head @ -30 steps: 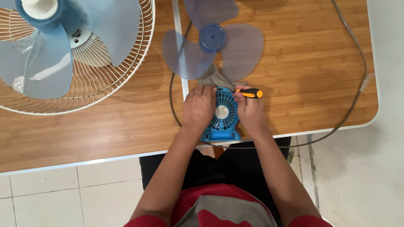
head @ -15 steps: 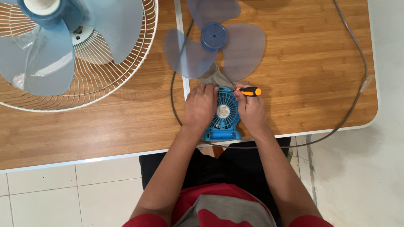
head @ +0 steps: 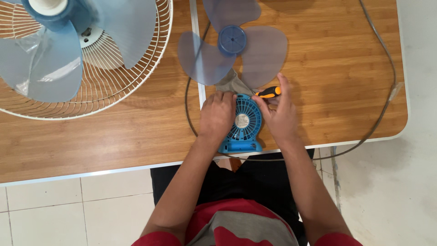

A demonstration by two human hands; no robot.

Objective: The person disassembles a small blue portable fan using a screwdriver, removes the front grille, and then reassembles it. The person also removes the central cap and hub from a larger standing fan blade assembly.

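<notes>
A small blue desk fan [head: 244, 125] lies on its back near the front edge of a wooden table [head: 327, 82]. My left hand [head: 216, 115] rests on the fan's left side and steadies it. My right hand [head: 278, 114] grips a screwdriver with an orange and black handle [head: 268, 92], its tip hidden near the fan's top right edge. A loose translucent blue three-blade propeller [head: 233, 48] lies just behind the small fan, with a bit of grey cloth [head: 232, 84] under it.
A large fan with a white wire guard [head: 114, 77] and blue blades fills the table's left part. A thin metal ring [head: 387, 105] loops around the right half of the table and over its front edge. White floor tiles lie below.
My right hand has shifted slightly with the screwdriver at the fan's top right. The left hand stays on the fan, and the view has drifted a little.
</notes>
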